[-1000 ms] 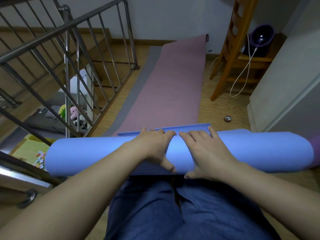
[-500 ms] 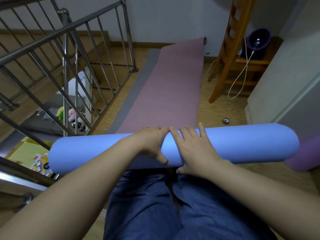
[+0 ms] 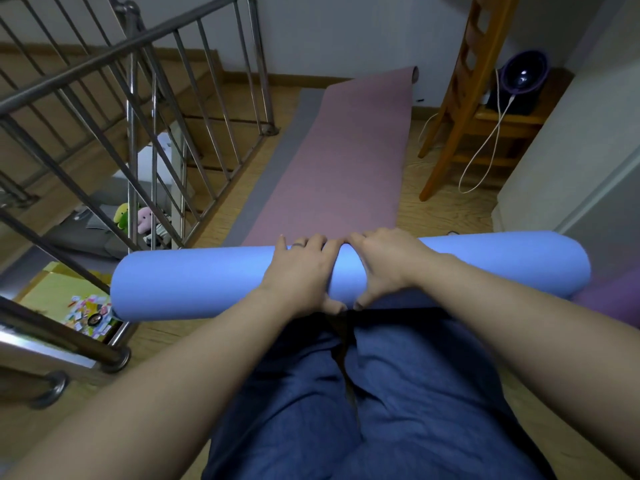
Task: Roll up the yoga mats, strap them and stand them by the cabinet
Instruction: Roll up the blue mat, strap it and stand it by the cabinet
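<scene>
- Head view: the blue mat [image 3: 194, 282] is fully rolled, with its long axis running left to right at the near end of the flat pink mat [image 3: 343, 161].
- The left hand [image 3: 301, 271] and right hand [image 3: 388, 265] meet at its middle, fingers over the top and thumbs beneath, both clasping it. Neither is nearer.
- No strap or container shows. A purple roll [image 3: 609, 296] lies just beside the blue mat's right end.

Dim indoor shot, soft flat light, cool cast.
Faint glare on steel railing [image 3: 130, 98], far left; shadows weak; heavy wide-angle bend at edges; near btm sl. blurred.
</scene>
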### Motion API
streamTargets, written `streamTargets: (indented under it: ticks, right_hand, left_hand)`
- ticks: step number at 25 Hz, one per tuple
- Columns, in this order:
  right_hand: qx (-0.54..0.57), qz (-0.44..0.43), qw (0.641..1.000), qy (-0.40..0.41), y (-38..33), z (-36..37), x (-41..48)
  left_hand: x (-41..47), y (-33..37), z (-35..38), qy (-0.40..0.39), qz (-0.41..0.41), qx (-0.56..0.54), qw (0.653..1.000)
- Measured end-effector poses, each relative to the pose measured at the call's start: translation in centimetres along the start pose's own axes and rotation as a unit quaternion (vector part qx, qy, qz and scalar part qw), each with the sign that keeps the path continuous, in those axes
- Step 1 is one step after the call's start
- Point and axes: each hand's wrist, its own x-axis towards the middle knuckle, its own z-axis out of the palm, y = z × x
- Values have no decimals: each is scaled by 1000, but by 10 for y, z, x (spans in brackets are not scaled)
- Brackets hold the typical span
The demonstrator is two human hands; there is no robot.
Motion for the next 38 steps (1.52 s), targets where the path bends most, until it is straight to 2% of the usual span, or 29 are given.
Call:
streamTargets:
  ticks: [3,8,10,12,14,16,17,18,19,21,22,24,25,27,31,35,38]
  right_hand:
    - [34,-22,998,-48,4,-16,-5]
    - [121,-27,976,-181,1,-14,-27]
    - [171,-15,965,-198,6,-12,-24]
    - [213,-2,954,-212,15,-11,-18]
    - [265,16,941,-211,25,-8,-11]
    - [338,37,918,-204,31,-5,-6]
    - [366,45,908,-198,33,-4,-4]
    - [386,53,901,-191,34,-3,-3]
    - [398,60,896,-185,36,-2,-2]
    - [426,68,883,-183,41,2,-2]
    - [443,63,875,-185,42,3,-4]
    - [459,43,871,-172,45,2,-6]
    - [459,40,874,-155,47,-2,-8]
    - [464,38,880,-95,54,-15,-10]
    - [440,47,894,76,77,-62,-4]
    - [490,22,847,204,104,-106,21]
    - [490,-2,823,286,116,-129,48]
  left_hand:
    - [0,-5,-17,-4,36,2,999]
    - [-7,-1,-29,-179,67,-95,977]
    - [-3,-1,-29,-207,46,-140,967]
    - [-4,-2,-28,-159,38,-118,979]
    - [-10,-5,-21,-62,-5,-98,993]
    - [-16,-6,-11,22,-109,-135,985]
    - [-18,-2,-4,53,-174,-187,965]
    - [-19,5,4,77,-242,-260,932]
    - [-19,15,10,91,-304,-346,883]
    - [-15,34,19,93,-395,-523,749]
    - [-10,41,24,85,-410,-608,674]
    - [2,46,30,94,-382,-747,536]
    - [9,44,30,108,-360,-786,490]
    - [25,36,17,131,-316,-825,451]
    - [69,19,-46,151,-211,-854,452]
    - [118,-2,-127,200,-97,-816,533]
    - [148,-21,-172,207,-22,-797,567]
